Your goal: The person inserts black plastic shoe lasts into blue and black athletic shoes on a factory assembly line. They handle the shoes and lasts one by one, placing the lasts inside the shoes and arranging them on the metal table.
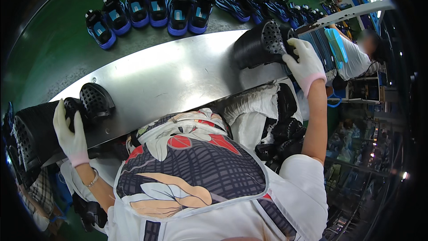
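My left hand [71,136], in a white glove with a pink cuff, is at the left end of the metal bench. Its thumb and fingers curve round the end of a black perforated insole [73,105]. Against that hand leans a long stack of black insoles [38,127]. Another perforated insole [96,99] lies just to its right on the bench. At the bench's right end, my right hand [305,64], gloved alike, pinches the edge of a black insole beside a second stack [256,47]. The gripped parts are partly hidden by my fingers.
A shiny metal bench [165,78] spans in front of me. Beyond it, black-and-blue sneakers [180,13] stand in a row on a green surface [58,31]. Blue flat pieces [336,47] and a person in white [354,60] are at right. White bags [249,116] hang below the bench.
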The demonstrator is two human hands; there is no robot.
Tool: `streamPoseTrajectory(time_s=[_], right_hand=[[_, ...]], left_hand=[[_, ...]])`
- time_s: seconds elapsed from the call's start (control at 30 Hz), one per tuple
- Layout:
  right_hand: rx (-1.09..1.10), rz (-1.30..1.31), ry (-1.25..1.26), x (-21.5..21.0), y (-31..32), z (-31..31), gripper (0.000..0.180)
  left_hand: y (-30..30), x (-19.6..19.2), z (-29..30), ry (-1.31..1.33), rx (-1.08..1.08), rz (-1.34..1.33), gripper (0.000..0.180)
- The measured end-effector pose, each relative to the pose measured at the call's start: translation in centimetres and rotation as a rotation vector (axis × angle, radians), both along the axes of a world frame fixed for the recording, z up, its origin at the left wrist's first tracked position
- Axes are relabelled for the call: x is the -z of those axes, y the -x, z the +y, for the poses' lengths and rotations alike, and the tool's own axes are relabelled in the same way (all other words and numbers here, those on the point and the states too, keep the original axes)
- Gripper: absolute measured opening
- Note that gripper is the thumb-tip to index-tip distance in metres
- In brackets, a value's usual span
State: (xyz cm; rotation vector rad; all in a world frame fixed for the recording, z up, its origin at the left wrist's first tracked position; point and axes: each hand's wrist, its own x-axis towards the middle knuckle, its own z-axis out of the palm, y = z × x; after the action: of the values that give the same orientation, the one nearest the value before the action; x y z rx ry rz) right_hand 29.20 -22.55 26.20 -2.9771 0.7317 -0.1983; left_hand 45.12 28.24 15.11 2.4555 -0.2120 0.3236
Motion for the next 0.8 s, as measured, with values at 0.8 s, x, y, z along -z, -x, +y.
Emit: streamPoseTrajectory(time_s=[0.8], right_hand=[[-0.285, 0.109, -0.028, -1.8, -2.0, -3.5, 0.054]], left_hand=[[-15.4, -0.1, -5.3, -0.389, 0.347, 0.051, 0.044]])
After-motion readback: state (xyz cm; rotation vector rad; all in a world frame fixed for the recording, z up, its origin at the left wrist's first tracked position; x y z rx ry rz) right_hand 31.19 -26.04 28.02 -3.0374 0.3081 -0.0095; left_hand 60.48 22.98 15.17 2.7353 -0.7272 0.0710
